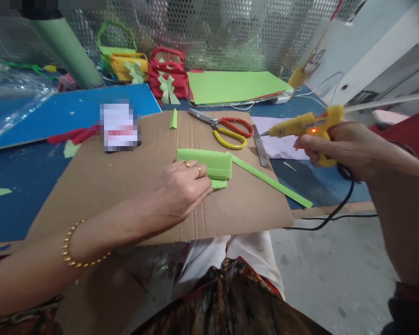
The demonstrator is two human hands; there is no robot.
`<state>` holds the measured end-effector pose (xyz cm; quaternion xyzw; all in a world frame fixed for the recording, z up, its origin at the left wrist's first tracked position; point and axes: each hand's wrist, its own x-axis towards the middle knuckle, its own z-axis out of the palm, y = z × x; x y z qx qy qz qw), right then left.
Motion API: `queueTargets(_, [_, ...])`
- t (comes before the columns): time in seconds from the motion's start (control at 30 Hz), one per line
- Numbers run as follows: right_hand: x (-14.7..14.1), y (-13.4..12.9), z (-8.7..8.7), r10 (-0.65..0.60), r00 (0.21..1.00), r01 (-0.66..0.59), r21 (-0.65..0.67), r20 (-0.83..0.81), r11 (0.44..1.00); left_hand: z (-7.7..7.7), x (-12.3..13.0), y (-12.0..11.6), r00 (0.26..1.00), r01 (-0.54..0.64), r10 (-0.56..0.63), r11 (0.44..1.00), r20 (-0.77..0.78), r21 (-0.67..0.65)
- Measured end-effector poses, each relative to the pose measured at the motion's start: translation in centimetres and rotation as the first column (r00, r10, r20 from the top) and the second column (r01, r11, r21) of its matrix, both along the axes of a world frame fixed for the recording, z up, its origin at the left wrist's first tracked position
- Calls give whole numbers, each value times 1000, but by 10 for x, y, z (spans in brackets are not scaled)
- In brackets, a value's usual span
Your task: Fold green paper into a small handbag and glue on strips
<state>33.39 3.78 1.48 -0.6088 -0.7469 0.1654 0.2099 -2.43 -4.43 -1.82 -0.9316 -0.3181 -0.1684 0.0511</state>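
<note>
My left hand (185, 188) rests on a folded light-green paper piece (220, 162), its fingers curled against the near left part of it. Fingertips and part of the paper are hidden under the hand. A narrow green paper strip (272, 180) slants from the piece's right edge toward the lower right. Held up at the right, a yellow hot glue gun (305, 124) is gripped in my right hand (352, 142). Its small light glows orange, and the nozzle points left, near a flat metal blade (260, 146). Scissors (230, 129) with red and yellow handles lie behind the green piece.
Brown cardboard (125, 186) covers part of the blue table. A small folded green piece (173, 119) and a blurred-out packet (118, 125) lie on it. Behind are red paper bags (167, 74), a yellow bag (120, 67) and green sheets (237, 86). The gun's black cord (338, 204) hangs down.
</note>
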Motion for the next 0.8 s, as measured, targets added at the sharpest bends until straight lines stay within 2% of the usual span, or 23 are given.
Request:
queueTargets(0.03, [1,7,-1,-57,997,49,-145,-46,988,-1,0,0,1000,-1,1,1000,5,8])
queueTargets(0.1, [-2,14,-2,-123,988,87,-313,-97,946,-3,0,1,1000,-1,1,1000,27,15])
queueTargets(0.17, [-7,15,0,-177,979,132,-337,-105,932,-5,-1,2,998,5,-6,1000,59,13])
queueTargets(0.27, [-11,7,6,-204,979,199,-254,9,947,-6,-1,3,996,13,-14,1000,93,17])
queueTargets(0.33, [-13,-1,10,-198,958,229,-142,207,963,-7,-1,3,995,10,-11,1000,95,14])
queueTargets(0.4, [-18,-11,12,-239,876,262,2,419,965,-7,-1,4,996,6,-7,1000,87,8])
queueTargets(0.47, [-30,-24,13,-292,797,252,148,529,956,-7,-1,3,997,5,-6,1000,75,11])
queueTargets(0.53, [-49,-38,11,-239,813,125,242,532,962,-6,-1,3,998,3,-4,1000,67,17])
queueTargets(0.57, [-60,-43,10,-161,835,51,218,525,975,-6,-1,3,998,4,-5,1000,66,19])
queueTargets(0.63, [-80,-50,5,60,831,-101,44,554,994,-5,-1,2,998,0,-2,1000,69,19])
queueTargets(0.73, [-97,-49,-3,124,766,-127,-42,631,991,-5,0,3,998,-6,5,1000,70,22])
queueTargets(0.8, [-97,-44,-6,147,775,-126,-78,615,989,-5,0,3,998,-1,0,1000,62,30])
